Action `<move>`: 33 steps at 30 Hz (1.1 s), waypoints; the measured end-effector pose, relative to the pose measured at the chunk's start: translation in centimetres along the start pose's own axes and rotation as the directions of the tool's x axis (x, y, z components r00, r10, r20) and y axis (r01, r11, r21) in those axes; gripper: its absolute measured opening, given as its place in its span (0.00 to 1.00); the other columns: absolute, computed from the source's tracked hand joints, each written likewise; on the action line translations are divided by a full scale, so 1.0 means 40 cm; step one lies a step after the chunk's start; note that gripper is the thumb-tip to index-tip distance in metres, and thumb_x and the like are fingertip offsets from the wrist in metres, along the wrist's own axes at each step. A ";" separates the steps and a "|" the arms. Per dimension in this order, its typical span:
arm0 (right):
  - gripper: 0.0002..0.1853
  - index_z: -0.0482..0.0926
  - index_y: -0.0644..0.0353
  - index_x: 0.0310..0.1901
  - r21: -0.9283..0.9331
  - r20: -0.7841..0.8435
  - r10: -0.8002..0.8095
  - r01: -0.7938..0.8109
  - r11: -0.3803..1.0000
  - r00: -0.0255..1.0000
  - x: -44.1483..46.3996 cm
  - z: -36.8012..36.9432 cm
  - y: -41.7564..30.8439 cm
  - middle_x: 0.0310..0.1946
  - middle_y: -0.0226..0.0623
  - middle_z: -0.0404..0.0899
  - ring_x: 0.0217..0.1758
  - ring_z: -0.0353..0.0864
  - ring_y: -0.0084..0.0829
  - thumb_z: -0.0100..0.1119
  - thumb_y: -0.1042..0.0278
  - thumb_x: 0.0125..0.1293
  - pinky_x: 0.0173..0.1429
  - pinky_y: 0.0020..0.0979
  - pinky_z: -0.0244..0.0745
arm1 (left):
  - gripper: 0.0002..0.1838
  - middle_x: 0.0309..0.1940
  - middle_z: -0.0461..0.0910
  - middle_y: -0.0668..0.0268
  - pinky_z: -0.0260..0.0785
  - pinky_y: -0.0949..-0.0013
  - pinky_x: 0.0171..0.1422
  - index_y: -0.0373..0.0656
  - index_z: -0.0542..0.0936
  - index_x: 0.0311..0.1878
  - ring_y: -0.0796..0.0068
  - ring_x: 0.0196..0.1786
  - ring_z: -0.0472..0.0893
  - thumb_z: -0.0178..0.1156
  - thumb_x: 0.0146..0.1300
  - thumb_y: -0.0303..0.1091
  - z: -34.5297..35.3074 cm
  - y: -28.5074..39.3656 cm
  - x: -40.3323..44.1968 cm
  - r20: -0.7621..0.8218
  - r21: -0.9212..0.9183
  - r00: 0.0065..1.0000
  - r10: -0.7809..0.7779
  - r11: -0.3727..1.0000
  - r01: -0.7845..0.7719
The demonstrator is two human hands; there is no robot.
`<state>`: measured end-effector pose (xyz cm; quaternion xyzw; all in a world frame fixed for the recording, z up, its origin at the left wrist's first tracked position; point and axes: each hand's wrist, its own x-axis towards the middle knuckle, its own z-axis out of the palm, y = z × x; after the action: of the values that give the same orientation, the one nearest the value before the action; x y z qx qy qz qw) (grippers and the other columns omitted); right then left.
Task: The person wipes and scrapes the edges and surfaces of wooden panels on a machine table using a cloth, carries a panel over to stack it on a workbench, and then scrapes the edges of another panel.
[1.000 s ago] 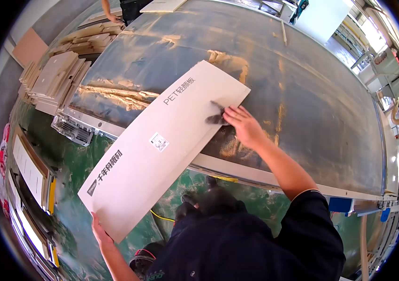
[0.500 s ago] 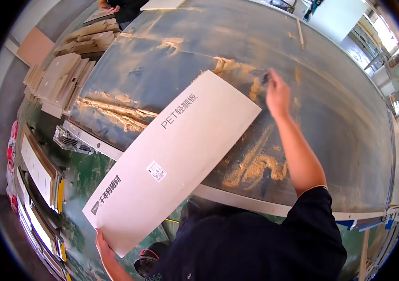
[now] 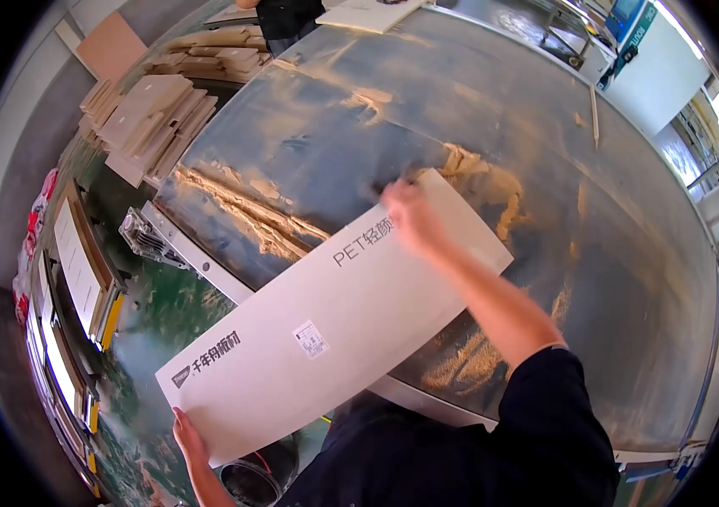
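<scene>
A long white board (image 3: 343, 313) with printed lettering and a square label (image 3: 310, 339) lies slanted, its far end over the dark tabletop and its near end beyond the table edge. My left hand (image 3: 190, 438) grips the near end, thumb on the top face and the other fingers hidden beneath. Over the far long edge, by the lettering, is my right hand (image 3: 408, 209), closed and blurred by motion. Something small and dark shows at its fingers, too smeared to name.
Tan sawdust (image 3: 473, 359) lies in heaps and streaks on the large table (image 3: 630, 338). Stacked panels (image 3: 152, 118) stand at the left, more panels (image 3: 81, 262) lean near the wall. Another person (image 3: 288, 21) stands at the far end. A thin stick (image 3: 594, 117) rests near the far edge.
My right hand has swept left, from beyond the board's right end to over its far edge. My left hand keeps its grip. The whole view has shifted somewhat.
</scene>
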<state>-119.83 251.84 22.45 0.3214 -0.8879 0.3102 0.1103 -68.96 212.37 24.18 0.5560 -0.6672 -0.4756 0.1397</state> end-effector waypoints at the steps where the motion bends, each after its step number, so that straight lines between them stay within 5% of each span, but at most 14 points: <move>1: 0.16 0.79 0.65 0.53 0.044 0.037 -0.052 0.050 0.998 0.998 -0.007 0.012 -0.029 0.60 0.46 0.76 0.69 0.67 0.45 0.50 0.72 0.67 0.74 0.43 0.59 | 0.37 0.47 0.81 0.59 0.71 0.67 0.54 0.31 0.75 0.59 0.68 0.47 0.79 0.41 0.74 0.62 0.012 0.012 -0.006 0.003 -0.022 1.000 0.005 1.000 -0.005; 4: 0.16 0.80 0.64 0.53 0.070 0.068 -0.160 0.155 0.985 0.985 0.007 -0.005 -0.020 0.60 0.46 0.76 0.69 0.68 0.45 0.50 0.72 0.67 0.72 0.43 0.61 | 0.37 0.42 0.81 0.61 0.71 0.68 0.50 0.32 0.77 0.56 0.71 0.42 0.78 0.41 0.74 0.62 0.015 0.034 -0.026 -0.005 -0.034 1.000 0.005 0.999 -0.005; 9: 0.08 0.81 0.63 0.41 -0.091 -0.187 0.044 -0.062 0.994 0.981 0.030 -0.007 -0.018 0.51 0.45 0.80 0.60 0.74 0.49 0.55 0.78 0.61 0.61 0.42 0.72 | 0.38 0.31 0.75 0.70 0.68 0.69 0.39 0.34 0.79 0.50 0.77 0.34 0.72 0.43 0.71 0.66 0.013 0.025 -0.018 -0.040 -0.012 0.999 -0.020 1.000 0.020; 13: 0.06 0.79 0.60 0.34 0.281 0.029 -0.027 0.018 0.959 0.999 -0.026 0.109 -0.294 0.47 0.42 0.80 0.54 0.77 0.44 0.55 0.80 0.55 0.57 0.41 0.74 | 0.37 0.29 0.75 0.71 0.66 0.73 0.37 0.33 0.79 0.50 0.80 0.31 0.71 0.40 0.74 0.63 0.016 0.021 -0.017 -0.038 -0.097 0.999 -0.002 0.995 -0.002; 15: 0.11 0.81 0.64 0.42 0.470 0.170 0.026 -0.105 0.876 0.985 -0.060 0.198 -0.463 0.50 0.45 0.80 0.58 0.76 0.44 0.54 0.77 0.58 0.62 0.42 0.72 | 0.37 0.30 0.76 0.70 0.67 0.73 0.39 0.33 0.79 0.51 0.80 0.32 0.72 0.40 0.74 0.63 -0.006 -0.011 0.007 -0.013 -0.079 0.999 -0.031 0.996 0.029; 16: 0.14 0.80 0.68 0.48 0.241 0.069 -0.215 0.193 0.951 0.974 -0.085 0.257 -0.522 0.54 0.47 0.79 0.63 0.74 0.44 0.52 0.74 0.62 0.70 0.43 0.65 | 0.37 0.31 0.76 0.70 0.67 0.73 0.40 0.33 0.79 0.52 0.80 0.33 0.72 0.40 0.74 0.64 -0.014 -0.027 0.018 -0.002 -0.072 0.999 -0.045 0.996 0.044; 17: 0.16 0.79 0.70 0.50 0.237 0.142 -0.320 0.282 0.930 0.937 -0.085 0.272 -0.581 0.58 0.48 0.77 0.66 0.72 0.44 0.50 0.73 0.64 0.75 0.44 0.58 | 0.38 0.34 0.77 0.69 0.68 0.72 0.43 0.33 0.79 0.53 0.79 0.35 0.73 0.40 0.73 0.64 -0.018 -0.035 0.022 0.045 -0.091 0.997 -0.063 0.994 0.067; 19: 0.16 0.79 0.66 0.50 0.161 0.122 -0.372 0.352 0.922 0.920 -0.086 0.292 -0.640 0.53 0.47 0.80 0.63 0.73 0.43 0.47 0.71 0.65 0.72 0.43 0.62 | 0.38 0.39 0.80 0.67 0.69 0.71 0.49 0.33 0.79 0.55 0.77 0.40 0.75 0.39 0.73 0.65 -0.032 -0.038 0.032 0.126 -0.128 0.987 -0.103 0.985 0.119; 21: 0.13 0.80 0.66 0.43 0.267 0.134 -0.255 0.213 0.940 0.957 -0.064 0.308 -0.622 0.45 0.46 0.81 0.55 0.77 0.43 0.48 0.71 0.63 0.68 0.44 0.64 | 0.40 0.47 0.80 0.64 0.67 0.71 0.57 0.33 0.77 0.59 0.75 0.47 0.76 0.38 0.73 0.66 -0.035 -0.016 0.015 0.115 -0.106 0.988 -0.105 0.987 0.117; 22: 0.10 0.79 0.64 0.38 0.138 0.008 -0.315 0.311 0.940 0.949 -0.055 0.301 -0.603 0.40 0.44 0.81 0.48 0.78 0.42 0.50 0.71 0.61 0.64 0.45 0.67 | 0.40 0.47 0.80 0.64 0.67 0.71 0.57 0.33 0.76 0.59 0.76 0.48 0.75 0.38 0.73 0.66 -0.018 0.042 -0.025 0.117 -0.120 0.989 -0.095 0.987 0.109; 25: 0.11 0.81 0.66 0.43 0.098 0.003 -0.285 0.284 0.954 0.958 -0.057 0.277 -0.571 0.48 0.47 0.82 0.58 0.77 0.45 0.52 0.72 0.64 0.69 0.45 0.64 | 0.40 0.53 0.79 0.63 0.64 0.71 0.63 0.34 0.74 0.63 0.75 0.54 0.74 0.37 0.73 0.65 -0.026 0.042 -0.011 0.212 -0.242 0.976 -0.050 0.965 0.102; 28: 0.12 0.81 0.67 0.47 0.158 0.093 -0.266 0.250 0.955 0.959 -0.067 0.320 -0.678 0.50 0.48 0.81 0.59 0.77 0.46 0.54 0.73 0.64 0.70 0.45 0.64 | 0.38 0.63 0.73 0.61 0.57 0.68 0.72 0.35 0.69 0.68 0.72 0.65 0.69 0.35 0.76 0.61 -0.027 0.017 0.028 0.211 -0.162 0.977 -0.030 0.985 0.066; 33: 0.14 0.80 0.68 0.48 0.322 0.131 -0.437 0.379 0.868 0.890 -0.119 0.466 -0.973 0.52 0.48 0.81 0.60 0.76 0.44 0.55 0.73 0.63 0.70 0.44 0.65 | 0.43 0.61 0.74 0.59 0.60 0.68 0.69 0.33 0.72 0.65 0.71 0.62 0.71 0.31 0.74 0.66 -0.047 0.093 -0.020 0.318 -0.264 0.946 -0.067 0.952 0.156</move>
<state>-91.23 219.26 24.63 0.5444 -0.7513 0.3715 0.0361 -69.63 211.89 28.34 0.4871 -0.5723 -0.6541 0.0862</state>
